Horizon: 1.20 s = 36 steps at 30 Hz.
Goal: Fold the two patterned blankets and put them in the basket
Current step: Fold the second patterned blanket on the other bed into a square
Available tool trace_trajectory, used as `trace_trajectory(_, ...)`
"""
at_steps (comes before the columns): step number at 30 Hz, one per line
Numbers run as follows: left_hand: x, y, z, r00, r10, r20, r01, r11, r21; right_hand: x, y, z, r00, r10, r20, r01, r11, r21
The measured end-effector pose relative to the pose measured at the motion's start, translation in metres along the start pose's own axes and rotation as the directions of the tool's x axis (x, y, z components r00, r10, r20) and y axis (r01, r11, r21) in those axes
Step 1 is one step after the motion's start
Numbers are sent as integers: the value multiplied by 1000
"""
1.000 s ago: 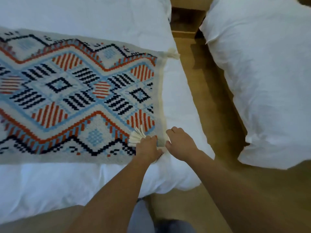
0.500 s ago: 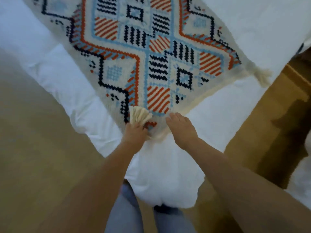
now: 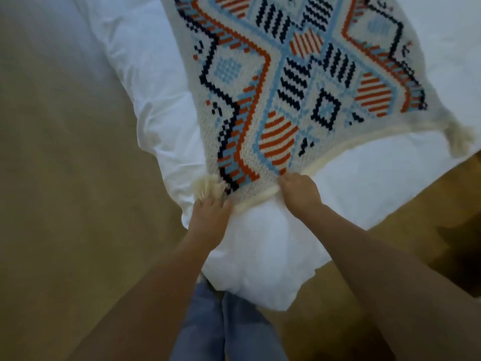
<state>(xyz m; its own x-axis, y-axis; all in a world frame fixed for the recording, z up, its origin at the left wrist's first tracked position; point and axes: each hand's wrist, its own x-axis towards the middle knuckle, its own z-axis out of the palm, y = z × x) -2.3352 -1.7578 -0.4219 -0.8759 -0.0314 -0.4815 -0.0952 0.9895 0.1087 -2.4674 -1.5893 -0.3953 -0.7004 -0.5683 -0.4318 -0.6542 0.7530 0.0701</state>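
While the patterned blanket lies spread over the white bed, the left hand has its grip clamped on the blanket's corner beside a cream tassel, and the right hand pinches the hem at the bed's near corner.

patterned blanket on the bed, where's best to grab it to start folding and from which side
Probably by the two tasselled corners of its cream near edge, from the end of the bed. The patterned blanket lies flat, that edge closest. The left hand holds one corner by its tassel; the right hand grips mid-edge and could shift to the far tassel.
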Motion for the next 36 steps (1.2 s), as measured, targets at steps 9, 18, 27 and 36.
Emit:
trace_trajectory(9,17,35,-38,984,50,-171,-64,995,-77,-25,25,1,994,43,-104,-20,976,215)
trace_trajectory(18,136,174,-105,972,64,-227,-89,991,-102,-5,199,-6,978,186,-100,-171,975,141)
trace_trajectory(27,246,290,-107,959,-96,-268,78,994,-78,41,321,8,934,-10,-357,-7,999,-48)
trace_trajectory(36,265,290,-114,966,-143,-213,103,977,-189,67,371,7,939,2,-343,25,997,76)
